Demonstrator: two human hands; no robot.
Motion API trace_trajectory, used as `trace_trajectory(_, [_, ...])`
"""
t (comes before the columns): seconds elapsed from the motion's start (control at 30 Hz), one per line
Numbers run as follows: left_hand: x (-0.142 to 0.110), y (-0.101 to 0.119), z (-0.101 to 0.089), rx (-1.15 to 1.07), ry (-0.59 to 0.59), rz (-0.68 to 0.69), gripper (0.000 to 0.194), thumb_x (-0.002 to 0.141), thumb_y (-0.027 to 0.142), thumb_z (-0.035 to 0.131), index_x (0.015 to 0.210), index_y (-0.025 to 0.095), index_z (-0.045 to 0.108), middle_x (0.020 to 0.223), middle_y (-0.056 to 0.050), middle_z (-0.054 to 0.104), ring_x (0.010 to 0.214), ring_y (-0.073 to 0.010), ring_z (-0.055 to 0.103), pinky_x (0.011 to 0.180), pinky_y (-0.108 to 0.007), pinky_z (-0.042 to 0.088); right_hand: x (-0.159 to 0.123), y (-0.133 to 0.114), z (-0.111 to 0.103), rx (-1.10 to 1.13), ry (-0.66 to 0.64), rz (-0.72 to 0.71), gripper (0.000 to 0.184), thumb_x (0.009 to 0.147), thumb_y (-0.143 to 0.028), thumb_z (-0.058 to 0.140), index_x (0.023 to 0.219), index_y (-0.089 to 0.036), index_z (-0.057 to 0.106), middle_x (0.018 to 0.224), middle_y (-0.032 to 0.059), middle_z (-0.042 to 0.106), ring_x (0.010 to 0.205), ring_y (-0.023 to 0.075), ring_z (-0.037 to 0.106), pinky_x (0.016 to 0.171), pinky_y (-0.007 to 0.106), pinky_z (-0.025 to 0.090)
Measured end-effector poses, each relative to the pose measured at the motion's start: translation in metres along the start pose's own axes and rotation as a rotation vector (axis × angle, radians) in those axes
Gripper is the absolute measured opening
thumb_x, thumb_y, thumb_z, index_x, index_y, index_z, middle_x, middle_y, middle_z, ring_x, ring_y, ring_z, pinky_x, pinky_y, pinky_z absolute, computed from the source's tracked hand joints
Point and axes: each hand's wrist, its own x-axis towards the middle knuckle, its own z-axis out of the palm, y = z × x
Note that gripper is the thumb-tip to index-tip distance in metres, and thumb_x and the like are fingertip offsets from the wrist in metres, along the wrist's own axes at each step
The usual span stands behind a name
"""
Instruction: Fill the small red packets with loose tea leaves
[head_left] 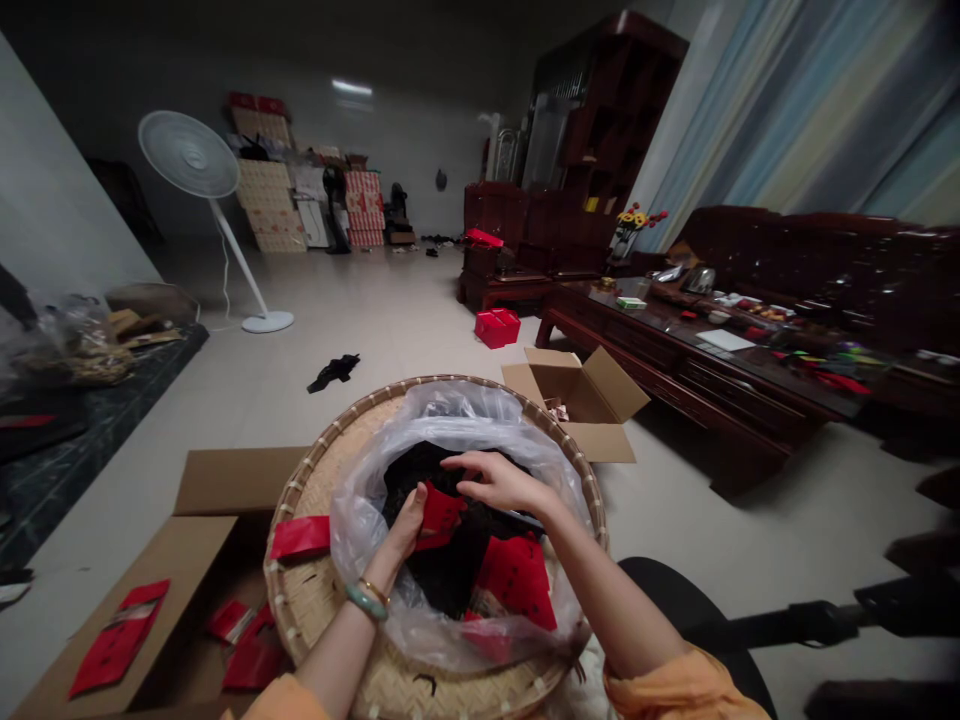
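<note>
My left hand (405, 522) is closed on a small red packet (439, 515), thumb on its near face. Just right of it my right hand (491, 480) hovers with fingers apart and bent, holding nothing that I can see. Under both hands a clear plastic bag (360, 470) lies open, its edges folded outward. Dark, crinkled material (442, 585) fills it; its kind I cannot make out. More red packets (517, 580) with dark marks lie in the bag's near right part. The bag sits on a round woven bamboo tray (330, 620). Another red packet (300, 538) rests at the tray's left rim.
A cardboard box (180, 570) with red packets stands at left; another open box (607, 400) is beyond the tray's right side. A dark wooden table (652, 335) stands at right, a white fan (266, 320) at far left. Black cloth-like material (334, 373) lies on the floor.
</note>
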Motion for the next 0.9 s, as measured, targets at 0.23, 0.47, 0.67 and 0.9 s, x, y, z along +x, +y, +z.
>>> trace_trajectory(0.23, [0.001, 0.001, 0.003, -0.032, 0.002, -0.07, 0.079, 0.056, 0.081, 0.049, 0.096, 0.014, 0.058, 0.071, -0.01, 0.069, 0.076, -0.0291, 0.066, 0.058, -0.033, 0.05, 0.002, 0.003, 0.009, 0.065, 0.036, 0.044, 0.03, 0.074, -0.028, 0.066, 0.103, -0.019, 0.067, 0.088, 0.003, 0.068, 0.073, 0.0145, 0.06, 0.064, 0.023, 0.046])
trace_trajectory(0.47, [0.006, -0.005, 0.003, 0.042, 0.048, -0.03, 0.081, 0.055, 0.081, 0.05, 0.097, 0.013, 0.056, 0.07, -0.01, 0.068, 0.065, -0.0248, 0.066, 0.053, -0.032, 0.05, 0.008, -0.001, 0.018, 0.008, 0.192, 0.105, 0.018, 0.073, -0.01, 0.058, 0.083, -0.018, 0.071, 0.079, 0.0015, 0.07, 0.071, 0.0143, 0.063, 0.068, 0.023, 0.048])
trace_trajectory(0.67, [0.005, -0.004, 0.002, 0.032, 0.055, -0.004, 0.079, 0.059, 0.081, 0.048, 0.101, 0.014, 0.057, 0.071, -0.009, 0.069, 0.068, -0.0254, 0.066, 0.053, -0.031, 0.049, 0.0, -0.017, 0.016, 0.098, 0.161, 0.02, 0.026, 0.085, -0.017, 0.047, 0.102, -0.018, 0.066, 0.095, 0.0041, 0.07, 0.081, 0.0151, 0.063, 0.071, 0.025, 0.048])
trace_trajectory(0.9, [0.004, -0.002, 0.004, -0.019, 0.065, -0.047, 0.086, 0.05, 0.084, 0.05, 0.096, 0.011, 0.058, 0.075, -0.012, 0.069, 0.07, -0.026, 0.067, 0.058, -0.033, 0.051, -0.009, -0.013, 0.014, -0.445, -0.044, -0.12, 0.019, 0.077, -0.03, 0.066, 0.09, -0.017, 0.066, 0.082, 0.0057, 0.066, 0.079, 0.018, 0.054, 0.071, 0.028, 0.041])
